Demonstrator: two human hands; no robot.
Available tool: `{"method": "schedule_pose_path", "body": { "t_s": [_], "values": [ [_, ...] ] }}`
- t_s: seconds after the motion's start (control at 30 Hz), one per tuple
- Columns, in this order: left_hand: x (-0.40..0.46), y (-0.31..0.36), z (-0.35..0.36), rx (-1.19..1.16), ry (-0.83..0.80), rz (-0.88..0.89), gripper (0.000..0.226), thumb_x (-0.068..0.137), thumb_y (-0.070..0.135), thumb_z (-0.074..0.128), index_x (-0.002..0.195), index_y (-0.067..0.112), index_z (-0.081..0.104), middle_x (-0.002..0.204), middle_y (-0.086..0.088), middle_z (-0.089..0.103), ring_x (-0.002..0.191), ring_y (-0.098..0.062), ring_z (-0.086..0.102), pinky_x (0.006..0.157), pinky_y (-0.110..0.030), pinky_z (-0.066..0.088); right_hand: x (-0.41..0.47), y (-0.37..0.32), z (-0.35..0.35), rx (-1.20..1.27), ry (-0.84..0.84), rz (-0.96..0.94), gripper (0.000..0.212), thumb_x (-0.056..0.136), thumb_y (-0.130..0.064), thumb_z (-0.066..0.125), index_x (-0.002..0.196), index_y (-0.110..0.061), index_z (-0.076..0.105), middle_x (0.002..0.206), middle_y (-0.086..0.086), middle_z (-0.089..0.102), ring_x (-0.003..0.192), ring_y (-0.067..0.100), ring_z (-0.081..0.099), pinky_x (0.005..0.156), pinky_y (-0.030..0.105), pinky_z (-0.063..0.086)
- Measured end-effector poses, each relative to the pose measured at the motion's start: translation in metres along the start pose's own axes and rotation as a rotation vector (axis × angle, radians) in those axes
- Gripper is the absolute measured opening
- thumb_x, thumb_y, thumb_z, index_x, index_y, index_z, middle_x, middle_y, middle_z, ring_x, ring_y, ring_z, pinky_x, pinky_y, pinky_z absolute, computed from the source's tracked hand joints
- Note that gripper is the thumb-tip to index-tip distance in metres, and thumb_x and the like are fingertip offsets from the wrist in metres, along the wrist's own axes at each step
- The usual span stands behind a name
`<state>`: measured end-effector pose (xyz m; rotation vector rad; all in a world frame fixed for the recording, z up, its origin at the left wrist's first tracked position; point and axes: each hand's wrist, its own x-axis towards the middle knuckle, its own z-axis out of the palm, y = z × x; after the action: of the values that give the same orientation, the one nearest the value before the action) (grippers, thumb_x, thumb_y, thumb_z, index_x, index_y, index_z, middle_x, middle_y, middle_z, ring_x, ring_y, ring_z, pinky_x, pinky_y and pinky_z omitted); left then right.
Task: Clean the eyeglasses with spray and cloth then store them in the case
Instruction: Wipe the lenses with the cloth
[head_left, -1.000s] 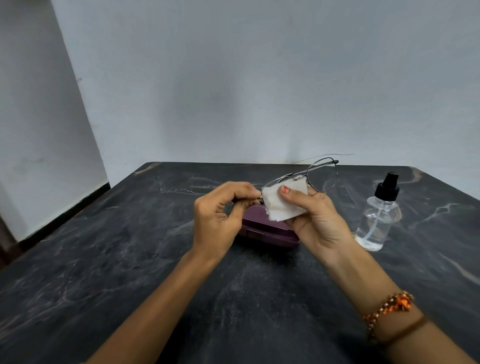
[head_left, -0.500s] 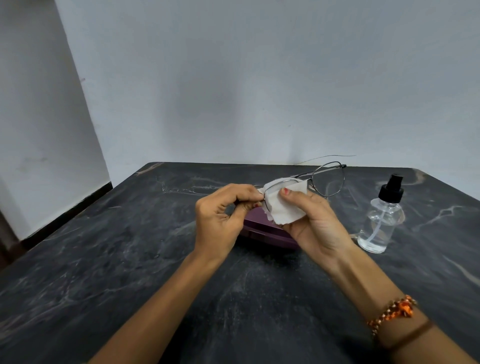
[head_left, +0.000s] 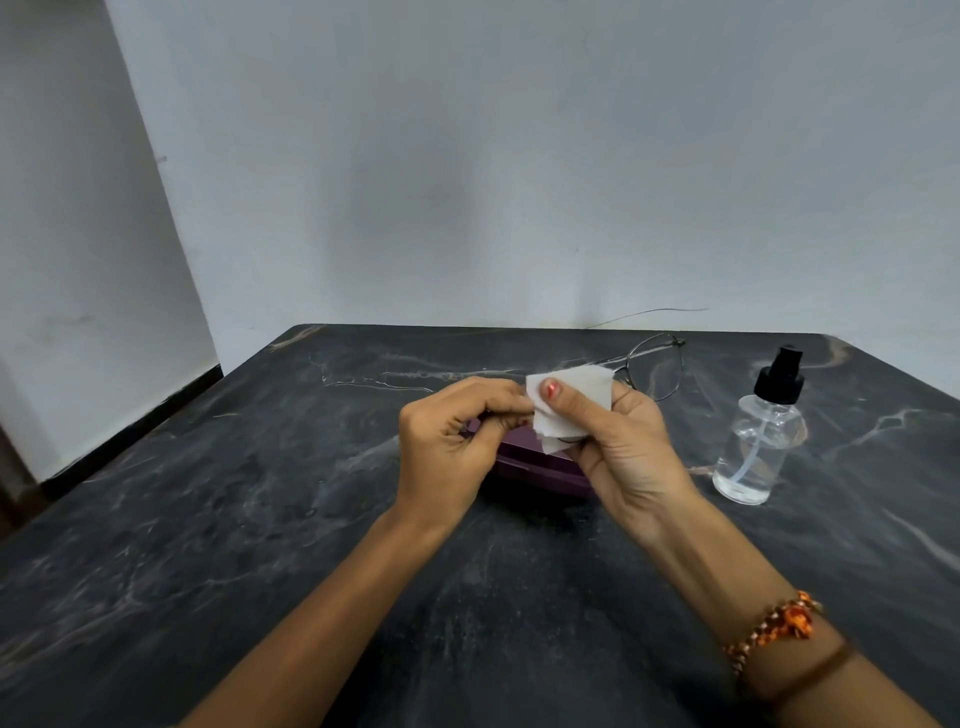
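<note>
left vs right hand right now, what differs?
The left hand pinches one end of the eyeglasses bare-fingered; the right hand presses the white cloth onto a lens. The right wrist wears a beaded bracelet; the left wrist is bare. Both hover above the purple case.

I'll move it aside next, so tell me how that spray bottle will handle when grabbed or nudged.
The spray bottle looks like clear thin plastic holding only a little liquid at the bottom, so probably light. Standing tall on a narrow base with a black pump on top, it may tip if nudged high. Its smooth wall could be slippery.
</note>
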<state>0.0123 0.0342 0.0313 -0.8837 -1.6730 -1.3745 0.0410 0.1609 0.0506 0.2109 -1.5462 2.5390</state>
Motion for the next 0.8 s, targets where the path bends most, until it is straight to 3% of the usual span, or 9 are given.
{"method": "schedule_pose_path", "body": {
  "t_s": [0.1,0.23,0.4,0.63,0.8],
  "values": [
    [0.0023,-0.0002,-0.0013,-0.026,0.030,-0.021,0.019,0.067,-0.010,0.064,0.079,0.004,0.069,0.077,-0.001,0.065,0.074,0.005,0.063,0.071,-0.012,0.051,-0.0004,-0.0030,-0.0006,-0.015,-0.052,-0.013,0.022,0.052,-0.007,0.068,0.074,-0.005,0.064,0.059,0.002,0.071,0.056,0.009,0.066,0.048,0.018,0.053],
    [0.0041,0.0001,-0.0037,-0.065,0.042,-0.058,0.022,0.069,-0.005,0.064,0.083,0.012,0.066,0.080,0.008,0.065,0.074,0.002,0.064,0.071,-0.013,0.051,-0.0010,-0.0047,-0.0012,-0.062,-0.095,-0.026,0.024,0.050,-0.004,0.069,0.074,-0.007,0.066,0.061,0.001,0.072,0.058,0.009,0.067,0.051,0.019,0.054],
    [0.0077,-0.0011,-0.0068,-0.056,0.047,-0.030,0.023,0.069,-0.008,0.064,0.083,0.010,0.066,0.078,0.008,0.064,0.075,0.002,0.064,0.072,-0.012,0.050,0.0017,-0.0063,-0.0039,0.000,-0.126,-0.002,0.021,0.055,-0.005,0.068,0.076,-0.009,0.068,0.068,0.003,0.073,0.065,0.013,0.069,0.060,0.022,0.058],
    [0.0056,0.0006,-0.0045,-0.013,-0.004,0.021,0.023,0.069,-0.006,0.063,0.085,0.010,0.064,0.081,0.005,0.063,0.077,0.004,0.062,0.073,-0.012,0.051,0.0017,-0.0052,-0.0013,-0.060,-0.005,-0.027,0.024,0.056,-0.024,0.070,0.075,-0.009,0.066,0.061,-0.001,0.071,0.058,0.007,0.066,0.051,0.017,0.053],
    [0.0045,-0.0005,-0.0042,-0.007,-0.005,0.010,0.022,0.069,-0.006,0.063,0.086,0.009,0.065,0.082,0.004,0.064,0.078,0.005,0.062,0.073,-0.011,0.050,-0.0002,-0.0054,0.0017,0.013,0.026,-0.017,0.029,0.053,-0.013,0.070,0.080,-0.004,0.063,0.058,-0.001,0.071,0.054,0.006,0.066,0.045,0.014,0.049]
  ]
}}
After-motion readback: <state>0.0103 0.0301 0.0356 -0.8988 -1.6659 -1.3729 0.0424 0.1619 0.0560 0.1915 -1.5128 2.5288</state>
